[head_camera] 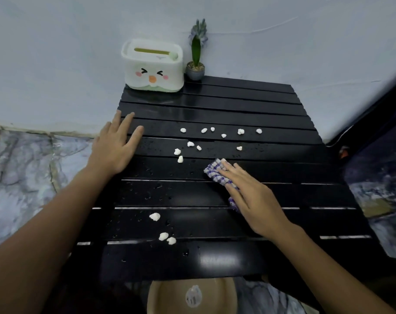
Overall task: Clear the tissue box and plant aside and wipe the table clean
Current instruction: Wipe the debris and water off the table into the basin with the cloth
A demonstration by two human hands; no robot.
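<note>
Wiping black slatted table [249,109] (wet, white crumbs [180,155] scattered) | white duck-face tissue box [153,66], small potted plant [195,62] at far edge | left hand [115,150] flat, fingers spread, empty | right hand [249,196] flat, pressing blue-checked cloth [215,172]

Light: dim, cool, even indoor light from above.
Glare: soft white patches on the glossy black slatted bench [215,196], strongest at its near edge.
Shadows: faint, diffuse.
Distortion: wide-angle bending toward the edges; forearms stretched.
Focus: soft overall; the tan plastic basin [169,295] below is blurred.
</note>
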